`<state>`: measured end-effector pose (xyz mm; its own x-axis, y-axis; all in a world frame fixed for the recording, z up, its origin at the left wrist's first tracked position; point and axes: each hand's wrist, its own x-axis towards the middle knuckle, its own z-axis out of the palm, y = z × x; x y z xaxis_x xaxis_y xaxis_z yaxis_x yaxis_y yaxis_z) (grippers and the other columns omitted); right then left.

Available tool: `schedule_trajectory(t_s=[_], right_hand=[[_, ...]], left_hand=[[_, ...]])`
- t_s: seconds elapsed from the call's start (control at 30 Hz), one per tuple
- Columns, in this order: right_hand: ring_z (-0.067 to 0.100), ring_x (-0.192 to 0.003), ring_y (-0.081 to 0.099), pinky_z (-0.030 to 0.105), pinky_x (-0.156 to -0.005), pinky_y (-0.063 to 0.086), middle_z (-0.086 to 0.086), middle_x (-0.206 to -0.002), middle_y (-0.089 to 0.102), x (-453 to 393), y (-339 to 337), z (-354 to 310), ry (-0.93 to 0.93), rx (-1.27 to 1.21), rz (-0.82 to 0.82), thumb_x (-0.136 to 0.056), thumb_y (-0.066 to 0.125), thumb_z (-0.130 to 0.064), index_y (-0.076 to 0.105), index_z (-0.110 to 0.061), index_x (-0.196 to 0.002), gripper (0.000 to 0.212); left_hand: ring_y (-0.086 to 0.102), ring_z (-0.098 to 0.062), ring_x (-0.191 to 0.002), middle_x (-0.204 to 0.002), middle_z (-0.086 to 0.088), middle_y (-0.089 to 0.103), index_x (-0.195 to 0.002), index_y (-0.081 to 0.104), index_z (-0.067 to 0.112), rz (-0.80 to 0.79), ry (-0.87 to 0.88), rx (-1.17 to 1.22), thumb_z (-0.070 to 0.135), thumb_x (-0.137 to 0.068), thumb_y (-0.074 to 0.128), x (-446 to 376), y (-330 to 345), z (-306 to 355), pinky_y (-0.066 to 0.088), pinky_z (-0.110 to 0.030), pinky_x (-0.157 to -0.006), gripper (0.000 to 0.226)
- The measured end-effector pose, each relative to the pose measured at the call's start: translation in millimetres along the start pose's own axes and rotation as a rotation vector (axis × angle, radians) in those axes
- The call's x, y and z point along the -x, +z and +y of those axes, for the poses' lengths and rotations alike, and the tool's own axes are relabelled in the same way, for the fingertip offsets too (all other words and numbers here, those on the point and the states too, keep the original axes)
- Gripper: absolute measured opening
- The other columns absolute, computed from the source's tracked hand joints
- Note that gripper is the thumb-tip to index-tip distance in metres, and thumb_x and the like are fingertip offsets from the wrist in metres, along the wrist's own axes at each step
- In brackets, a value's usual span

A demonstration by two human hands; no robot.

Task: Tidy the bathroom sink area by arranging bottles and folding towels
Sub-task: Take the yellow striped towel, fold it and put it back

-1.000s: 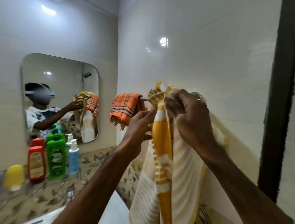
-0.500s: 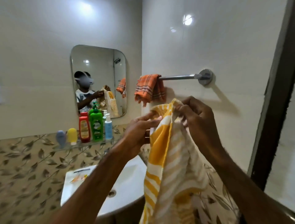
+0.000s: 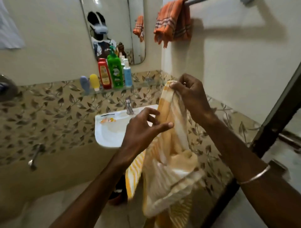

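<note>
Towel, yellow-striped (image 3: 169,164): hung free in front of the person, long axis running from 12 to 6 o'clock, top corner pinched by right hand (image 3: 189,96) with fingers curled round the cloth. Left hand (image 3: 143,128) lay at 9 o'clock of the hanging edge, fingers spread and loosely bent, thumb touching the cloth, nothing gripped; it was the nearer hand for catching that edge. Orange towel (image 3: 172,27) draped on the rail (image 3: 193,2) at 12 o'clock. Glass shelf (image 3: 146,84) at 10 o'clock held five bottles (image 3: 115,73) upright in a row. Sink (image 3: 110,135) held a small orange wrapper (image 3: 107,120) on its rim.
</note>
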<state>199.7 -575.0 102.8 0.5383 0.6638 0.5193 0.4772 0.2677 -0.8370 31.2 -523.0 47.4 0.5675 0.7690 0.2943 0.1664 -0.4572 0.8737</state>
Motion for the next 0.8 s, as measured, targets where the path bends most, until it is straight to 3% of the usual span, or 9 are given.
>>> schedule_trajectory(t_s=[0.1,0.2,0.3,0.4,0.5,0.57,0.63,0.73,0.8], right_hand=[[0.014,-0.068,0.051,0.029,-0.065,0.047,-0.006,-0.067,0.051,3,2,-4,0.013,-0.124,-0.038,-0.091,0.065,-0.020,0.056,-0.013,-0.080,0.016],[0.016,-0.067,0.047,0.031,-0.063,0.043,-0.006,-0.066,0.050,4,0,-6,0.031,-0.195,-0.098,-0.088,0.065,-0.017,0.054,-0.019,-0.072,0.019],[0.011,-0.061,0.046,0.025,-0.057,0.041,-0.005,-0.063,0.048,9,-6,-6,0.035,-0.323,-0.133,-0.088,0.063,-0.011,0.052,-0.020,-0.067,0.025],[0.005,-0.049,0.042,0.016,-0.044,0.036,-0.009,-0.056,0.044,17,-15,-6,0.063,-0.409,-0.196,-0.091,0.056,-0.001,0.047,-0.017,-0.066,0.031],[0.005,-0.052,0.047,0.017,-0.045,0.039,-0.013,-0.059,0.050,31,-24,-3,0.019,-0.414,-0.450,-0.087,0.059,-0.002,0.057,-0.021,-0.064,0.030],[0.006,-0.058,0.051,0.019,-0.051,0.044,-0.011,-0.066,0.056,46,-23,0,-0.010,-0.327,-0.723,-0.083,0.065,-0.010,0.061,-0.023,-0.066,0.022],[0.009,-0.066,0.054,0.020,-0.058,0.045,-0.003,-0.073,0.059,68,-8,5,0.040,-0.148,-0.997,-0.081,0.069,-0.020,0.065,-0.014,-0.072,0.012],[0.010,-0.074,0.057,0.020,-0.066,0.046,0.016,-0.084,0.065,97,20,23,0.041,0.110,-1.337,-0.087,0.073,-0.017,0.068,0.002,-0.087,0.020],[0.013,-0.081,0.065,0.022,-0.073,0.053,0.015,-0.092,0.071,104,29,35,0.053,0.145,-1.332,-0.092,0.070,-0.018,0.071,0.000,-0.095,0.018]], left_hand=[[0.060,-0.015,-0.047,-0.077,0.004,0.067,-0.115,0.055,0.031,-0.107,-0.176,0.099,0.036,-0.071,0.088,8,0,-38,0.044,-0.025,-0.039,0.055],[0.053,-0.013,-0.040,-0.056,0.002,0.064,-0.105,0.070,0.020,-0.296,-0.244,0.043,0.024,-0.086,0.077,7,-9,-68,0.040,-0.020,-0.039,0.020],[0.060,-0.022,-0.044,-0.073,-0.017,0.073,-0.106,0.069,0.006,-0.390,-0.402,0.063,0.025,-0.089,0.072,6,-18,-86,0.045,-0.022,-0.042,0.026],[0.073,-0.024,-0.067,-0.098,-0.012,0.077,-0.110,0.069,0.005,-0.411,-0.485,0.142,0.019,-0.090,0.070,3,-27,-103,0.054,-0.027,-0.048,0.025],[0.072,-0.033,-0.099,-0.109,-0.010,0.075,-0.101,0.069,0.006,-0.259,-0.596,0.467,0.019,-0.092,0.057,-5,-30,-114,0.060,-0.044,-0.071,0.020],[0.073,-0.032,-0.088,-0.093,-0.010,0.076,-0.090,0.069,0.007,-0.003,-0.639,0.663,0.019,-0.088,0.062,-15,-30,-113,0.060,-0.044,-0.074,0.014],[0.069,-0.026,-0.076,-0.083,-0.008,0.073,-0.091,0.072,0.007,0.132,-0.567,0.632,0.011,-0.081,0.076,-24,-31,-106,0.060,-0.036,-0.068,0.011],[0.071,-0.022,-0.077,-0.094,-0.010,0.074,-0.108,0.071,0.008,0.090,-0.478,0.653,-0.006,-0.082,0.071,-35,-32,-87,0.060,-0.034,-0.068,0.029],[0.073,-0.017,-0.085,-0.101,-0.007,0.076,-0.111,0.070,0.008,0.037,-0.396,0.699,-0.013,-0.086,0.061,-37,-37,-71,0.061,-0.029,-0.070,0.034]])
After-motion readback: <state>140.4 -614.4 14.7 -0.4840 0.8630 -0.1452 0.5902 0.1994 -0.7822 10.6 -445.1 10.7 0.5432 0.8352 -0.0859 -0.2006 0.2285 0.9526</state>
